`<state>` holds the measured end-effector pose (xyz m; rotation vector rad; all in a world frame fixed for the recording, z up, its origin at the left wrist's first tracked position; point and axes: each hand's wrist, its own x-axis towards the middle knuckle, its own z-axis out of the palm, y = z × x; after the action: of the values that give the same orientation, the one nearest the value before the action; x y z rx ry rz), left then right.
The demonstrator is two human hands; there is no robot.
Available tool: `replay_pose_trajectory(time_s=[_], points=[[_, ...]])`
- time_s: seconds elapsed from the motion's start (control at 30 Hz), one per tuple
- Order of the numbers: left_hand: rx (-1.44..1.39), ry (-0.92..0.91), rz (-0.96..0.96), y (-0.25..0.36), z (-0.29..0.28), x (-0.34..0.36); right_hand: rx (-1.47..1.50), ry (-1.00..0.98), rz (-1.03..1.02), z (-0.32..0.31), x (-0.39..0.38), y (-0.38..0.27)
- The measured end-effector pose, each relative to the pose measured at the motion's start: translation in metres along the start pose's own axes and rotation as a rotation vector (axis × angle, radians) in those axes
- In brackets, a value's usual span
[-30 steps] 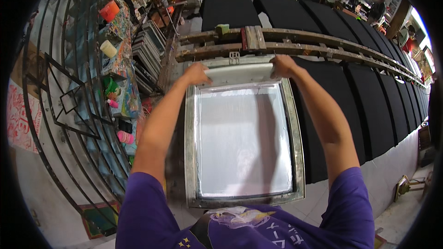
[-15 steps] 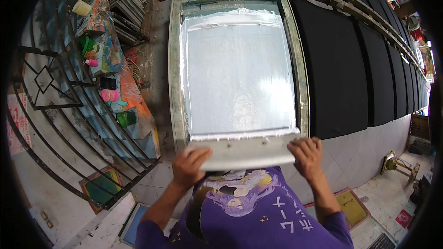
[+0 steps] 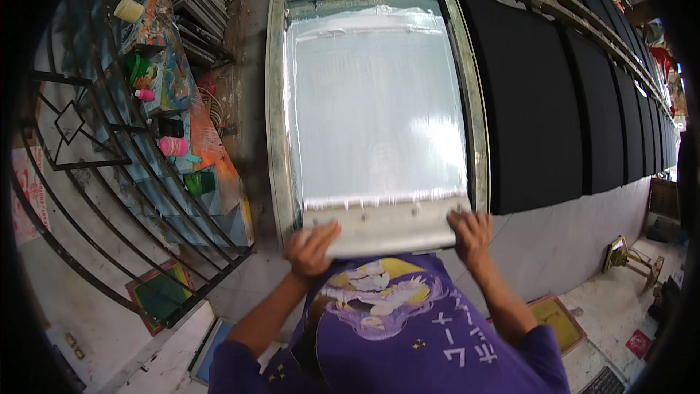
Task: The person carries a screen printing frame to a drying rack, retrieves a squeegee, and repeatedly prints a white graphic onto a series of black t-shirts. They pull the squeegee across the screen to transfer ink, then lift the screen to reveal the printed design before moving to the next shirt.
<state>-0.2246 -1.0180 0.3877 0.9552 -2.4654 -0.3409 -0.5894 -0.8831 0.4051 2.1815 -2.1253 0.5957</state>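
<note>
A wide cream squeegee (image 3: 386,229) lies across the near end of a screen-printing frame (image 3: 277,102). My left hand (image 3: 312,248) grips its left end, fingers over the top. At the other end, my right hand (image 3: 472,235) is closed round the corner. White ink (image 3: 386,200) forms a ridge along the squeegee's far edge. Beyond it, the pale mesh (image 3: 372,102) has a wet sheen, with thicker white ink along its sides and at the far end. Both thumbs are hidden from view.
Black fabric-covered boards (image 3: 525,109) run in a row to the right, beneath a long rail (image 3: 569,22). On the left, a paint-splattered bench (image 3: 211,153) bears pink and green containers behind a curved metal railing (image 3: 109,131). Stacked frames (image 3: 200,4) stand at the far left.
Both hands and the squeegee have shifted slightly away from me, along with the ink ridge. A pale patch on the near mesh has become fainter.
</note>
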Motion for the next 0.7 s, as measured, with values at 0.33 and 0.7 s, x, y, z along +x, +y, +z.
replay_pose_trajectory(time_s=[0.33,0.7], points=[[-0.14,-0.18,-0.113,-0.012,-0.066,0.11,0.081,-0.153,-0.013,-0.058,0.101,0.014],[-0.067,0.035,0.016,0.021,-0.028,-0.019,-0.003,-0.036,0.0,-0.023,-0.022,-0.032]])
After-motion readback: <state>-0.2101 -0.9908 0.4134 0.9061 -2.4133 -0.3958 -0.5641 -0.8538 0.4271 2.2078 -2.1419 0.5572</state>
